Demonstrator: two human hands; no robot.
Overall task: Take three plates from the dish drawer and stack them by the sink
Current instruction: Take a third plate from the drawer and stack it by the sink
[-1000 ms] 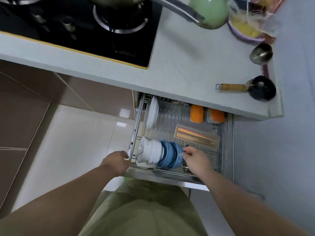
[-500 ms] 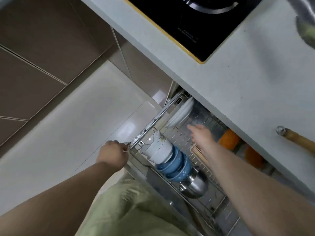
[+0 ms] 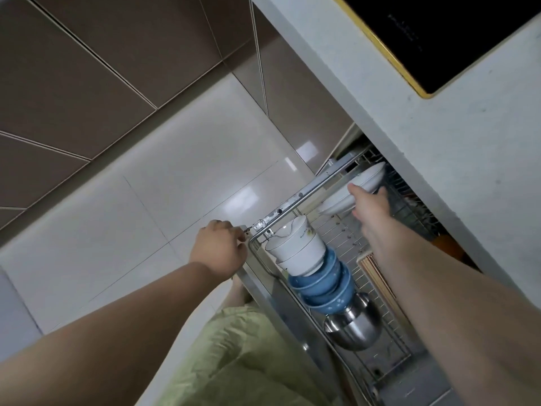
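Note:
The wire dish drawer point(image 3: 295, 200) stands pulled out from under the counter. White plates point(image 3: 336, 202) stand on edge at its back left. My right hand point(image 3: 369, 204) reaches in and its fingers wrap over the rim of the plates, thumb on the near side. My left hand point(image 3: 218, 249) is closed on the drawer's front left corner. How many plates stand there I cannot tell, since the hand and the counter edge hide part of them.
Stacked on their sides along the drawer's left rail lie white bowls point(image 3: 295, 249), blue bowls point(image 3: 322, 285) and a steel bowl point(image 3: 352, 326). A chopstick tray point(image 3: 377, 273) lies under my right forearm. The grey counter point(image 3: 453, 142) with a black cooktop point(image 3: 456, 33) overhangs the drawer's back.
My right hand has moved from the blue bowls to the back of the drawer and taken hold of the white plates. The left hand stays on the drawer corner. The view has tilted.

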